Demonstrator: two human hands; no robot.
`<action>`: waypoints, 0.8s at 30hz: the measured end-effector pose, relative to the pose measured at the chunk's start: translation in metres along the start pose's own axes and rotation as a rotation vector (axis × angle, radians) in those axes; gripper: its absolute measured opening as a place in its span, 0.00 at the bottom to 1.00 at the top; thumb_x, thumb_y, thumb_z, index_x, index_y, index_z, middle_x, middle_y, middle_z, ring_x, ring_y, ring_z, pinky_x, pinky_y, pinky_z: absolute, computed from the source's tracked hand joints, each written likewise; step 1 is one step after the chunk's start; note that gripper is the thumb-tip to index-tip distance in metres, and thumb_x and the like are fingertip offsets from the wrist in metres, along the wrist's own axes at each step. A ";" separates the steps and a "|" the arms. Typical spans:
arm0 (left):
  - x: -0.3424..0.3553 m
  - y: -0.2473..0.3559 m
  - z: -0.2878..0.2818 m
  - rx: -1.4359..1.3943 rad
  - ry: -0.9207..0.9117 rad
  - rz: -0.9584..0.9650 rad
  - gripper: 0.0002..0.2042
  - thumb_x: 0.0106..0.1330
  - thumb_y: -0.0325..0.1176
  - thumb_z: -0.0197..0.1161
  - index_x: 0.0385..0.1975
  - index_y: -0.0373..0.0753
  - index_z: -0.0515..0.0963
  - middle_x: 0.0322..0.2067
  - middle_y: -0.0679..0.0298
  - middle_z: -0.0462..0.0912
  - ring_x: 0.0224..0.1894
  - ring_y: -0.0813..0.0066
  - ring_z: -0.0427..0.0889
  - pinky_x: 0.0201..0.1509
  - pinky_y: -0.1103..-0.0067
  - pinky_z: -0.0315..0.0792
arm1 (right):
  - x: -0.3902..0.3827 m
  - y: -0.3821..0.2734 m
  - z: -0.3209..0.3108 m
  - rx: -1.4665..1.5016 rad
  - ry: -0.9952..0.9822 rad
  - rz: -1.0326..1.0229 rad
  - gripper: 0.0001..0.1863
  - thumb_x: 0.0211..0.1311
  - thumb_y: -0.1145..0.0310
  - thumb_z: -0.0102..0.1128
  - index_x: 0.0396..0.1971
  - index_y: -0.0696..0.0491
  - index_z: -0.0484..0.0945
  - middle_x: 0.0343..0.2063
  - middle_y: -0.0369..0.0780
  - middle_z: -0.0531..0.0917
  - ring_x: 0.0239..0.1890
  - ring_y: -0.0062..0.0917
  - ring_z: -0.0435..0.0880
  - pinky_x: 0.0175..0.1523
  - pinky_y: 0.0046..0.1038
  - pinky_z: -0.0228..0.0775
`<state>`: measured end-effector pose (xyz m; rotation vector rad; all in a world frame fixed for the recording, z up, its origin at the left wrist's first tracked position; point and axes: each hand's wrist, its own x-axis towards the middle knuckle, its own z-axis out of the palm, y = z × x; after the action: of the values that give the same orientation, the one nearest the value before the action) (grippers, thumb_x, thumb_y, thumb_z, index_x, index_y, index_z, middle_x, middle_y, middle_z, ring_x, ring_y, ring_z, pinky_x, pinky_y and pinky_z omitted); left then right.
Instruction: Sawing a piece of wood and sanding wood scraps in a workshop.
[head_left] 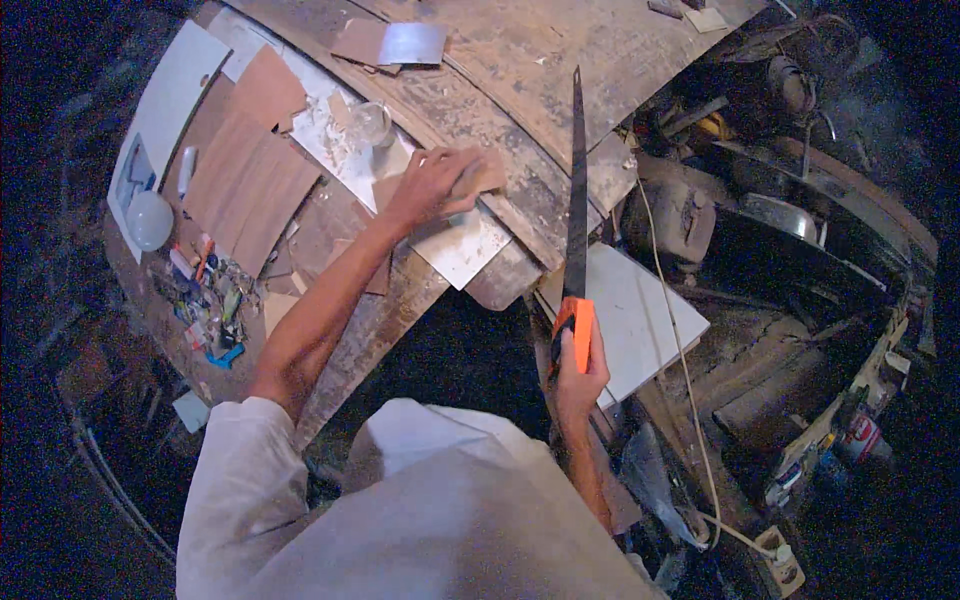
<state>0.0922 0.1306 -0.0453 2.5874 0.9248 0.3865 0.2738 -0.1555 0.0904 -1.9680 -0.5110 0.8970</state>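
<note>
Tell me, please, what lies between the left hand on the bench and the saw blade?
In the head view, only a stretch of dusty workbench top separates the left hand, pressing a small wooden piece, from the saw blade; nothing else lies there.

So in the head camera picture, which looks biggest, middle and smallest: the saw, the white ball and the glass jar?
1. Saw, clearly the biggest.
2. White ball.
3. Glass jar, a bit smaller than the ball, but they look close, so that order is unsure.

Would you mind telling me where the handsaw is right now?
In the head view, the handsaw is right of centre, its orange handle gripped by the right hand, its blade running up beside the left hand on the workbench.
</note>
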 end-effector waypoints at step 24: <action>0.007 -0.014 -0.003 -0.020 0.062 0.240 0.26 0.51 0.39 0.68 0.54 0.49 0.77 0.58 0.63 0.75 0.53 0.56 0.74 0.58 0.65 0.71 | 0.024 0.006 0.080 -0.012 -0.177 -0.208 0.24 0.69 0.71 0.56 0.63 0.63 0.69 0.58 0.50 0.77 0.59 0.29 0.77 0.63 0.29 0.67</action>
<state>0.0885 0.1457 -0.0473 2.6891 0.6264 0.5398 0.2291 -0.0988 0.0489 -1.8154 -0.8093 0.9408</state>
